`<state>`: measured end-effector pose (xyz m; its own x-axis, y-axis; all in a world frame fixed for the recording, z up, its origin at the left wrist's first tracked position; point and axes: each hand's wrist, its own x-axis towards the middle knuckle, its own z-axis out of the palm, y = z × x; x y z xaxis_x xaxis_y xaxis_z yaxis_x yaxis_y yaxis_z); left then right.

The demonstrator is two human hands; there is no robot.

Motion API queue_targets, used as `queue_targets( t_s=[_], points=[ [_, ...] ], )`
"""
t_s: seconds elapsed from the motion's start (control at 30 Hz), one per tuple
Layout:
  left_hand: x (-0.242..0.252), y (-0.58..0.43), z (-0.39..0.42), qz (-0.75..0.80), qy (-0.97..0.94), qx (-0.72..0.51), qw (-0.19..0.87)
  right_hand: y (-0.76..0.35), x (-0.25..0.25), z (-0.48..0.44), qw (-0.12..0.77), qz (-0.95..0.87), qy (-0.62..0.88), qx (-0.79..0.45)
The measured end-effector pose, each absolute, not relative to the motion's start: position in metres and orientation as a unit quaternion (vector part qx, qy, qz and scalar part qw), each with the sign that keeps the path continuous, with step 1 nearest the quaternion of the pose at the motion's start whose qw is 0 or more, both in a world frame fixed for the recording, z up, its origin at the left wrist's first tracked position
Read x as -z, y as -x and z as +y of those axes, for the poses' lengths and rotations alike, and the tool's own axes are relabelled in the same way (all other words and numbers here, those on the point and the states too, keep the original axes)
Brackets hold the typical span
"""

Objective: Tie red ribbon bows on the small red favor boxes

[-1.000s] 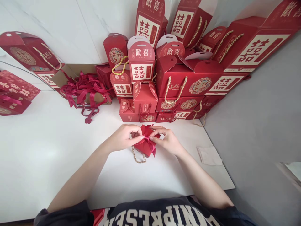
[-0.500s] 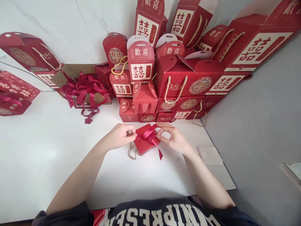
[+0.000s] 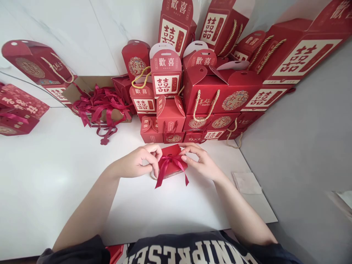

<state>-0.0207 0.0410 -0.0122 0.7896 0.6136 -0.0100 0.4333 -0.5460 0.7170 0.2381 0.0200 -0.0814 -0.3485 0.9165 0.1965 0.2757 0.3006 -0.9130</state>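
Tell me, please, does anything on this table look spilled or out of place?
Yes: the ribbons heaped in the brown carton are tangled, some hang over its edge, and a dark red strand lies on the white table in front. I see no clear damage.

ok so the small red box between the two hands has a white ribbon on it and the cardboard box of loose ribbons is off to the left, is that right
Not quite: the ribbon on the small red box is deep pink-red, not white, as the head view shows. The rest holds.
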Motion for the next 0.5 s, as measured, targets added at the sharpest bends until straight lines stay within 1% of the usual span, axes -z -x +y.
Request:
queue_targets(
  t_s=[0.2, 0.37, 0.5],
  points=[
    [0.020, 0.015, 0.041, 0.395, -0.860, -0.183, 0.265, -0.233, 0.083, 0.020, 0.385, -0.712, 0.437, -0.393],
    [0.026, 0.016, 0.043, 0.351, -0.888, -0.170, 0.242, -0.235, 0.082, 0.022, 0.371, -0.714, 0.426, -0.413],
    [0.030, 0.020, 0.044, 0.343, -0.906, -0.165, 0.186, -0.240, 0.074, 0.029, 0.345, -0.736, 0.415, -0.409]
  ],
)
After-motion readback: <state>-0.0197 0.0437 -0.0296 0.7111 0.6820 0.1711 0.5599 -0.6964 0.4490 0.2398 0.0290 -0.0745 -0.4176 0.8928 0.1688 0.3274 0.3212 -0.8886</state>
